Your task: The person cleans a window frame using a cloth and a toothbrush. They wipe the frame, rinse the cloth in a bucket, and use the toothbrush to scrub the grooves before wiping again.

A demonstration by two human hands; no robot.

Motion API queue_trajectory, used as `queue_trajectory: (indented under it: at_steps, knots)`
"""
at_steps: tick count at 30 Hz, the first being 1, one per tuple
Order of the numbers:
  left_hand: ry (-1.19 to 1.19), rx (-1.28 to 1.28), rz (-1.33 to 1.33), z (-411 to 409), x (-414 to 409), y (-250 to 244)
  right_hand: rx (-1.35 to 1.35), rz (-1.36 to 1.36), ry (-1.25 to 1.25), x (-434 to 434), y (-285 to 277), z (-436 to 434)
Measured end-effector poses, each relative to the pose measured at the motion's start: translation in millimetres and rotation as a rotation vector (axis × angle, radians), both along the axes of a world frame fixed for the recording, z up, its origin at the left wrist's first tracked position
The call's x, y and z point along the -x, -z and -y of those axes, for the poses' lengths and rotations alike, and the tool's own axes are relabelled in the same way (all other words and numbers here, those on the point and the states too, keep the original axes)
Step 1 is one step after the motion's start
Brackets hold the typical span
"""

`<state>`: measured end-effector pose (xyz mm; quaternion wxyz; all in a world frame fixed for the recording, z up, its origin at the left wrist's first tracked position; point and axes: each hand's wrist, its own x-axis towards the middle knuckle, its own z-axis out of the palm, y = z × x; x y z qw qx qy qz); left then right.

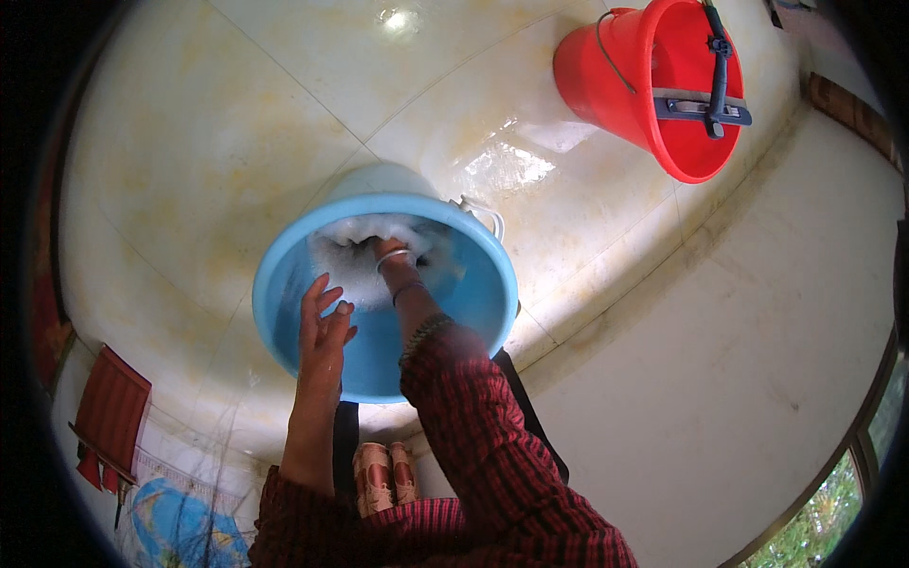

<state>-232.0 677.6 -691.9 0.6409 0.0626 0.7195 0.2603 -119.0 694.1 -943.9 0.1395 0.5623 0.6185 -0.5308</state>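
Note:
A blue plastic basin stands before me, with white suds over its far part. My right hand reaches down into the foam, and its fingers are hidden there. Bangles circle that wrist, below a red and black striped sleeve. My left hand is raised over the basin's near left side, fingers apart and slightly curled, holding nothing. Whether anything lies under the foam cannot be seen.
A red bucket with a wire handle is at the upper right, a flat-headed mop or squeegee resting across its mouth. Wet patches shine on the tiled floor. A pale wall rises on the right. Cylindrical cans are near my lap.

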Motion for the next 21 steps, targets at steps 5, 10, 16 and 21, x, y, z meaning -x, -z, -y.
queue_trajectory:
  at_steps: [5,10,16,21]
  knots:
    - [-0.138,0.071,0.180,-12,-11,-2,-0.183,0.206,0.340,6,-15,-2]
    - [-0.541,0.046,0.339,17,17,20,-0.519,-0.488,0.356,4,-240,36]
    - [-0.490,0.215,0.944,31,24,37,-0.497,-0.479,0.328,27,-332,24]
    - [-0.625,0.078,1.114,77,16,87,-0.622,-0.415,0.433,33,-268,44]
